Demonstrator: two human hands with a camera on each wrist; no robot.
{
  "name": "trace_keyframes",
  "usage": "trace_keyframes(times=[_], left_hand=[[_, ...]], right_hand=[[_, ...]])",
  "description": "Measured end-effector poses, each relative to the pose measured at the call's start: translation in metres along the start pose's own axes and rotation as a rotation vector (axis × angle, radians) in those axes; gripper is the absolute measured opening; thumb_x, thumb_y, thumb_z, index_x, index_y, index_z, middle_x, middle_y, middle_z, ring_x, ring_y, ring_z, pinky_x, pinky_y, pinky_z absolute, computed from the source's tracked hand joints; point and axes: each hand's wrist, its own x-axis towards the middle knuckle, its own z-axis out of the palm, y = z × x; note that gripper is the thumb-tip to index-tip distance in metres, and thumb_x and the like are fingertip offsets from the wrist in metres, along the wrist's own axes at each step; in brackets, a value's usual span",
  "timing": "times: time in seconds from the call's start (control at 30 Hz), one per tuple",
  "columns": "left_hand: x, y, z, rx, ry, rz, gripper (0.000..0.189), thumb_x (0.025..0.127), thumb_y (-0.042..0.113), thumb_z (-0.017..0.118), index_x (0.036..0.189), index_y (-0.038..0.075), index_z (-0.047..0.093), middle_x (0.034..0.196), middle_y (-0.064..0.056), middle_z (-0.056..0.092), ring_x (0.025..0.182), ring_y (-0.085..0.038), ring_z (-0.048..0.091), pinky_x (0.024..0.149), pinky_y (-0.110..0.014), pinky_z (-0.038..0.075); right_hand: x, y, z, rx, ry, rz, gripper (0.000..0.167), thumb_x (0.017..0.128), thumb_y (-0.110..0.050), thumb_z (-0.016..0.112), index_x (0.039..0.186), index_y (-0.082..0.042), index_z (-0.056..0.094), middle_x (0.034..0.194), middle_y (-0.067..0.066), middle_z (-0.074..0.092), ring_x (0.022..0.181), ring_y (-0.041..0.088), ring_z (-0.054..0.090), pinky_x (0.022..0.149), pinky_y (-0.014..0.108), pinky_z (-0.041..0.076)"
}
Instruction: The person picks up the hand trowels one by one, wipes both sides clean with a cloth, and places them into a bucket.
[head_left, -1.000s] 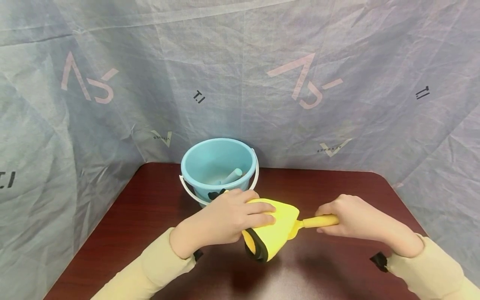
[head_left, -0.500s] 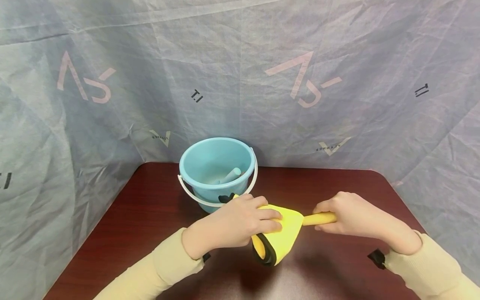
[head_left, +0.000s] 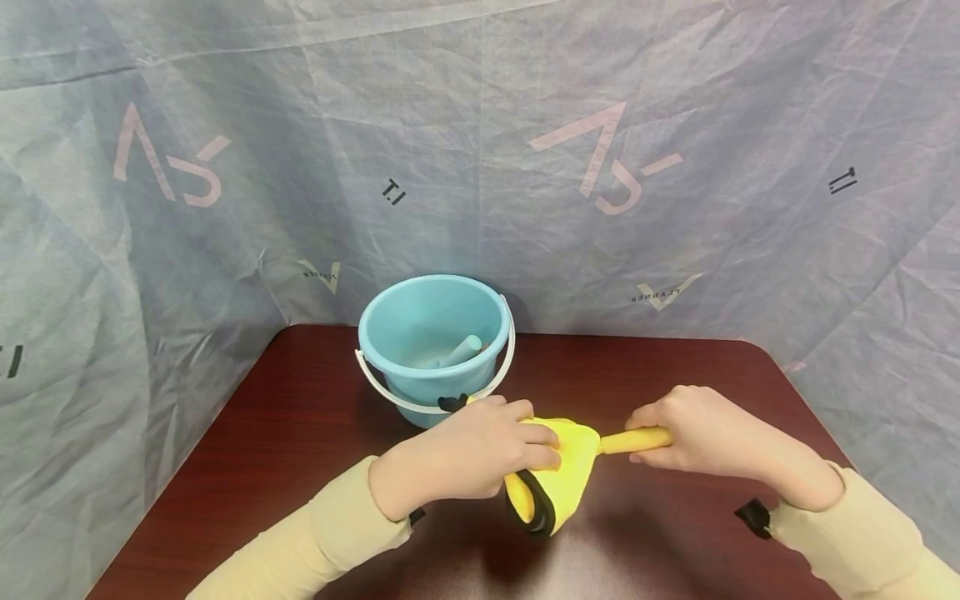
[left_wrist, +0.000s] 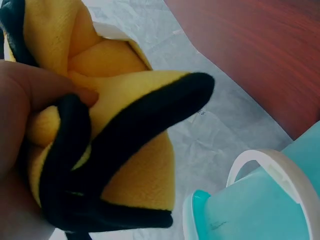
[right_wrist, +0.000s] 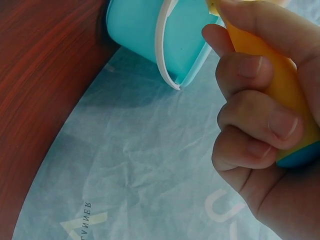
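My left hand (head_left: 468,450) grips a yellow cloth (head_left: 573,458) with black edging, folded around the head of a yellow-handled tool. The cloth hides that head, so its kind does not show. In the left wrist view, the thumb presses into the bunched cloth (left_wrist: 145,175). My right hand (head_left: 708,433) holds the tool's yellow handle (head_left: 636,440), which points left into the cloth. Fingers curl around this handle (right_wrist: 270,55) in the right wrist view, and its end is blue. Both hands are above the table, in front of a light blue bucket (head_left: 420,385).
The bucket stands at the back of the dark red table (head_left: 637,375), its white bail (head_left: 390,392) hanging toward me. A light blue, rod-shaped handle (head_left: 461,351) leans inside it. Behind the table hangs a grey printed sheet (head_left: 480,167).
My left hand and the cloth have shifted slightly right and down. The tool's neck, visible beyond the cloth a second ago, is now mostly covered. The right hand has barely moved.
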Motion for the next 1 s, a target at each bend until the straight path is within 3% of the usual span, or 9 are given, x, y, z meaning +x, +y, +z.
trace_keyframes(times=[0.33, 1.0], left_hand=[[-0.004, -0.001, -0.004, -0.008, -0.058, -0.017, 0.055, 0.069, -0.002, 0.054, 0.109, 0.034, 0.064, 0.113, 0.022, 0.061, 0.086, -0.009, 0.051, 0.059, -0.023, 0.037], [-0.024, -0.009, -0.002, -0.078, 0.001, -0.022, 0.052, 0.066, -0.005, 0.055, 0.103, 0.030, 0.066, 0.108, 0.020, 0.062, 0.082, -0.010, 0.049, 0.068, -0.023, 0.041]], right_hand=[[-0.004, 0.000, -0.002, -0.004, -0.011, 0.008, 0.018, 0.069, -0.027, 0.079, 0.076, -0.030, 0.063, 0.060, -0.027, 0.039, 0.050, -0.008, 0.030, 0.046, 0.015, 0.031], [-0.012, 0.003, -0.004, 0.016, 0.001, 0.011, 0.020, 0.068, -0.025, 0.080, 0.077, -0.031, 0.063, 0.061, -0.027, 0.040, 0.051, -0.009, 0.029, 0.046, 0.013, 0.031]])
